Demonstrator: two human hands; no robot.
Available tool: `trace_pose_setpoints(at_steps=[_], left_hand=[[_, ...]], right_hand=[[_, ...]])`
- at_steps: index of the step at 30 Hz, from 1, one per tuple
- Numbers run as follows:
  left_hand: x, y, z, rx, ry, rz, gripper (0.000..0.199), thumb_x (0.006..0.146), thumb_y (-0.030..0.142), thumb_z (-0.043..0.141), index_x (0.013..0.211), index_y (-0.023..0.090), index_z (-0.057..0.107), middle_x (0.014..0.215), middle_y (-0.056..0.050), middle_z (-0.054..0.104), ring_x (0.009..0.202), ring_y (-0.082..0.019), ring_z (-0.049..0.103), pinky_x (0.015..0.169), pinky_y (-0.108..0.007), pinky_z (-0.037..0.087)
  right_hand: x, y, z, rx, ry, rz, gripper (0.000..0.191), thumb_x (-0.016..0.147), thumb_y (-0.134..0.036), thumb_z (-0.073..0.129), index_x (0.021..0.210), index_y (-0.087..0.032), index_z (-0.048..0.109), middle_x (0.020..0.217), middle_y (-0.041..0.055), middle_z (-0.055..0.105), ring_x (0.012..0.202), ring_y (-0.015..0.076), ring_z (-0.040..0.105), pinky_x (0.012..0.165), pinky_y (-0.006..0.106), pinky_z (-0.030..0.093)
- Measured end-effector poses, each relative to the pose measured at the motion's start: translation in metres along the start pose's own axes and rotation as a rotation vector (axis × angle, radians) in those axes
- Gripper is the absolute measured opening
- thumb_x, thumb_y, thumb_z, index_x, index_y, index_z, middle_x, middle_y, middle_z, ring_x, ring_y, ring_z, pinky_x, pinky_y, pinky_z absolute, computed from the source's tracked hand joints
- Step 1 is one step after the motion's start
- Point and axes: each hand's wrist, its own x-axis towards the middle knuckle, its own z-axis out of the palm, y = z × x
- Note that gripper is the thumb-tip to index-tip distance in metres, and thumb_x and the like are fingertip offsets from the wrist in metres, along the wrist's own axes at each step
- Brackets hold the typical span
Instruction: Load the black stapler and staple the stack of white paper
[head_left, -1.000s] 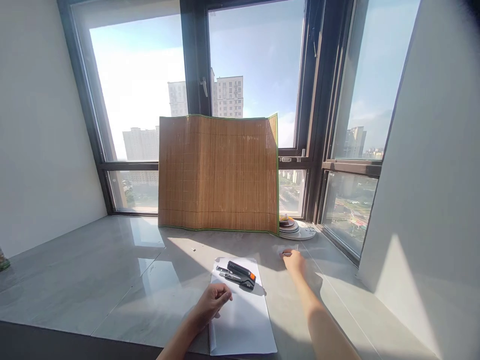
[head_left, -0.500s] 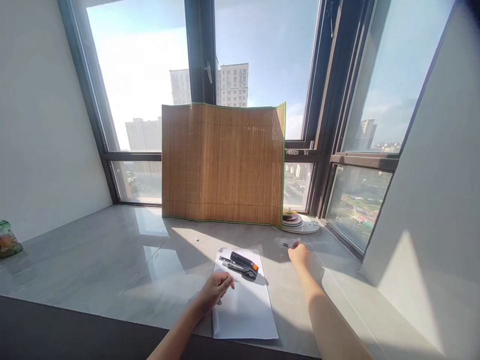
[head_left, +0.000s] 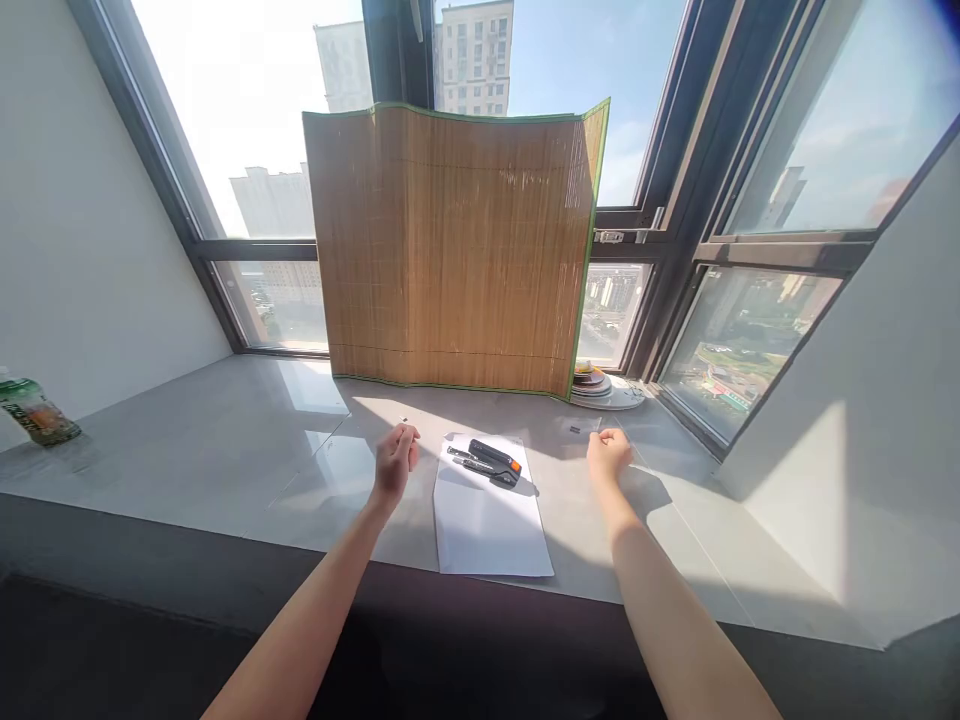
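Left hand (head_left: pixel 394 465) has shifted off the paper (head_left: pixel 491 530), freeing its edge, toward a small piece (head_left: pixel 404 419); fingers on this and the right hand (head_left: pixel 610 455) look curled, grip unclear.

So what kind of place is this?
Likely an upper-floor room, perhaps in an apartment: a deep tiled window sill, dark window frames meeting at a corner, and a high-rise building outside.
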Motion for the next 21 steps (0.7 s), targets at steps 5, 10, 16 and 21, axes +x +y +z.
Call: trace_pose_setpoints(at_steps=[5, 10, 16, 21], left_hand=[[0.086, -0.016, -0.025, 0.807, -0.019, -0.065, 0.014, 0.098, 0.017, 0.051, 0.099, 0.02, 0.065, 0.096, -0.011, 0.069, 0.095, -0.025, 0.067, 0.085, -0.035, 0.051], [0.106, -0.045, -0.023, 0.892, -0.126, -0.015, 0.029, 0.096, 0.011, 0.055, 0.122, 0.016, 0.069, 0.144, -0.02, 0.063, 0.138, -0.031, 0.056, 0.116, -0.044, 0.042], [0.094, -0.059, -0.02, 0.959, -0.211, -0.027, 0.025, 0.099, 0.004, 0.049, 0.103, 0.015, 0.071, 0.121, -0.016, 0.073, 0.117, -0.028, 0.066, 0.103, -0.04, 0.048], [0.068, -0.051, -0.025, 1.019, -0.178, -0.058, 0.023, 0.099, 0.002, 0.05, 0.095, 0.017, 0.068, 0.104, -0.012, 0.072, 0.1, -0.027, 0.068, 0.089, -0.036, 0.048]], right_hand=[[-0.024, -0.009, 0.015, 0.013, -0.272, -0.318, 0.008, 0.072, -0.026, 0.056, 0.071, -0.026, 0.049, 0.051, -0.0076, 0.041, 0.055, 0.016, 0.041, 0.066, 0.029, 0.035], [-0.033, -0.01, 0.019, 0.039, -0.472, -0.46, 0.007, 0.074, -0.03, 0.056, 0.072, -0.026, 0.05, 0.05, -0.0102, 0.034, 0.053, 0.0139, 0.034, 0.066, 0.028, 0.036], [-0.033, -0.013, 0.023, 0.011, -0.574, -0.479, 0.007, 0.074, -0.03, 0.056, 0.072, -0.026, 0.051, 0.05, -0.01, 0.033, 0.053, 0.0144, 0.035, 0.064, 0.028, 0.035], [-0.038, -0.02, 0.022, 0.011, -0.609, -0.516, 0.008, 0.076, -0.031, 0.058, 0.072, -0.026, 0.053, 0.053, -0.0081, 0.037, 0.056, 0.0149, 0.038, 0.064, 0.029, 0.035]])
